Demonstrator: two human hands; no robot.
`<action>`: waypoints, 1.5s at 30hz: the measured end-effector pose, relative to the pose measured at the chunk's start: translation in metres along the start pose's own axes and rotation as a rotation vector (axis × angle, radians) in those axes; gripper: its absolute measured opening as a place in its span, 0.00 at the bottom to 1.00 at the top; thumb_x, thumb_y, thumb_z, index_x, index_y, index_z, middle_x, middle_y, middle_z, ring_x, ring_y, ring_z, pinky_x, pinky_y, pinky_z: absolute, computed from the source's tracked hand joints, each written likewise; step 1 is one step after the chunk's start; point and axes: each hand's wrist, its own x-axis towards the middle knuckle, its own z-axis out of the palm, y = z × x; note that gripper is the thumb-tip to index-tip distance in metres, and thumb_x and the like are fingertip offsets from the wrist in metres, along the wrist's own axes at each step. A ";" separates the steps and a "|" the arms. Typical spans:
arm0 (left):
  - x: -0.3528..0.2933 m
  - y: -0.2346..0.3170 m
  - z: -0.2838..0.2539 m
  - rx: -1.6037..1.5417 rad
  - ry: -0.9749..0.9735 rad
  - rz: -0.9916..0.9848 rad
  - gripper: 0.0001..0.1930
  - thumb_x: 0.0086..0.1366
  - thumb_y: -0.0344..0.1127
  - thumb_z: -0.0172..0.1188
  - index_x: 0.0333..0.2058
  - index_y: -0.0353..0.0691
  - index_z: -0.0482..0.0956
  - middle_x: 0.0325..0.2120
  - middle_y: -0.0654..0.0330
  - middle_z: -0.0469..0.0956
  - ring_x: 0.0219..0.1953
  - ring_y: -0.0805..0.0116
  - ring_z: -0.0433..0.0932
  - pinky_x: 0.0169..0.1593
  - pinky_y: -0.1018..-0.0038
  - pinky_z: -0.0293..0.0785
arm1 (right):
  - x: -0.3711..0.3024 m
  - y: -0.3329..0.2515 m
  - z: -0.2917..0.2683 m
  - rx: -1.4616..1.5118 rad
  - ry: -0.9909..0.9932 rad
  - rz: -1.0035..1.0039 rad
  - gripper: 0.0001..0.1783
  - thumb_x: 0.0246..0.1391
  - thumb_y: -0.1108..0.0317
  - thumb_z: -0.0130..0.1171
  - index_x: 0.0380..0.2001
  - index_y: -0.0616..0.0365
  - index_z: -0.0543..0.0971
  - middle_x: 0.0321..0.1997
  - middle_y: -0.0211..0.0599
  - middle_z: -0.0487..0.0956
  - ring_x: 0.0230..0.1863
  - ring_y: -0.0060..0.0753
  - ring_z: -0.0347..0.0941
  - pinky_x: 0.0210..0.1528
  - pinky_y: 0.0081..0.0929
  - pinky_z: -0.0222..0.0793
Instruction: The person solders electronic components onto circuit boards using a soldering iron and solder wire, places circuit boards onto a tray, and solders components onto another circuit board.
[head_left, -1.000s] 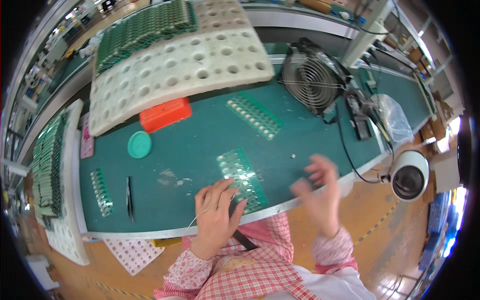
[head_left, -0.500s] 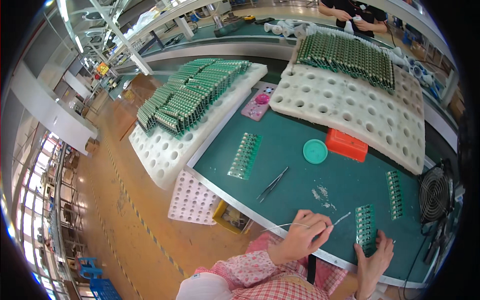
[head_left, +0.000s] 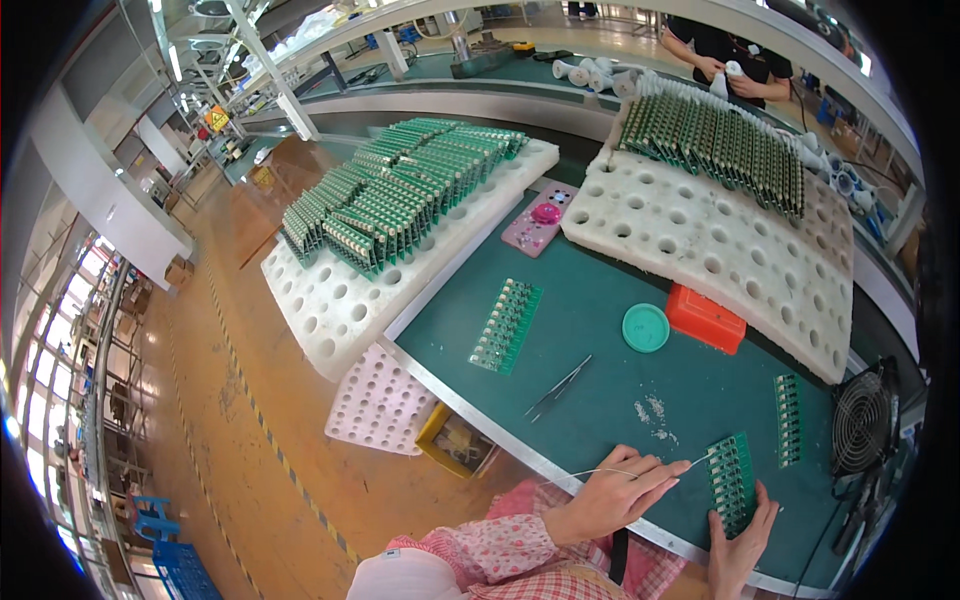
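My left hand point(head_left: 622, 492) pinches a thin pale wire point(head_left: 698, 461) between thumb and fingers. The wire's front tip reaches the upper left edge of a narrow green circuit board point(head_left: 733, 484), and its tail trails back over the table edge. Whether the tip touches the board I cannot tell. My right hand point(head_left: 742, 545) grips the near end of that board, thumb on its left side and fingers on its right. The board lies on the green table mat point(head_left: 590, 440). Small pale bits point(head_left: 656, 410) are scattered just beyond my left hand.
Tweezers point(head_left: 560, 388), another board point(head_left: 507, 326), a round green lid point(head_left: 645, 328) and a red tray point(head_left: 706, 318) lie farther off. Two foam blocks point(head_left: 342, 290) point(head_left: 712, 232) hold rows of boards. A board point(head_left: 788, 420) and black fan point(head_left: 863, 420) are right. A person stands beyond.
My left hand has brought the wire's tip rightward and down, from beside the board to its upper left edge. My right hand keeps its grip. The whole view has shifted slightly.
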 end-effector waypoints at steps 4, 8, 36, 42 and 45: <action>0.000 -0.001 -0.004 -0.038 0.043 0.021 0.07 0.62 0.27 0.64 0.39 0.39 0.80 0.32 0.61 0.80 0.32 0.59 0.76 0.45 0.66 0.69 | -0.001 -0.024 -0.014 0.010 -0.093 0.132 0.37 0.54 0.52 0.70 0.61 0.62 0.71 0.56 0.55 0.72 0.59 0.57 0.68 0.61 0.49 0.63; 0.012 -0.003 -0.040 0.057 0.196 0.078 0.07 0.55 0.21 0.62 0.31 0.38 0.76 0.31 0.59 0.80 0.32 0.57 0.77 0.46 0.63 0.69 | 0.006 -0.015 -0.014 0.023 0.003 0.087 0.37 0.54 0.52 0.69 0.61 0.62 0.71 0.52 0.57 0.72 0.54 0.63 0.69 0.56 0.50 0.66; 0.191 -0.212 -0.378 0.825 0.119 -0.125 0.13 0.69 0.39 0.54 0.45 0.42 0.82 0.44 0.53 0.83 0.47 0.52 0.79 0.52 0.58 0.69 | 0.216 -0.229 0.020 0.160 -0.172 -0.816 0.15 0.51 0.69 0.68 0.43 0.59 0.81 0.40 0.44 0.80 0.44 0.50 0.75 0.48 0.40 0.70; 0.179 -0.212 -0.373 0.823 0.107 -0.058 0.13 0.70 0.38 0.52 0.46 0.44 0.82 0.46 0.57 0.81 0.50 0.56 0.78 0.56 0.55 0.65 | 0.279 -0.360 0.119 0.491 -0.345 -0.975 0.10 0.57 0.67 0.60 0.39 0.60 0.82 0.37 0.45 0.82 0.40 0.51 0.80 0.43 0.41 0.74; 0.177 -0.205 -0.366 0.812 0.144 -0.130 0.11 0.68 0.36 0.53 0.44 0.42 0.82 0.45 0.57 0.81 0.50 0.57 0.78 0.56 0.56 0.66 | 0.293 -0.414 0.163 0.427 -0.314 -1.007 0.11 0.57 0.66 0.60 0.41 0.61 0.82 0.41 0.46 0.84 0.40 0.48 0.82 0.45 0.38 0.75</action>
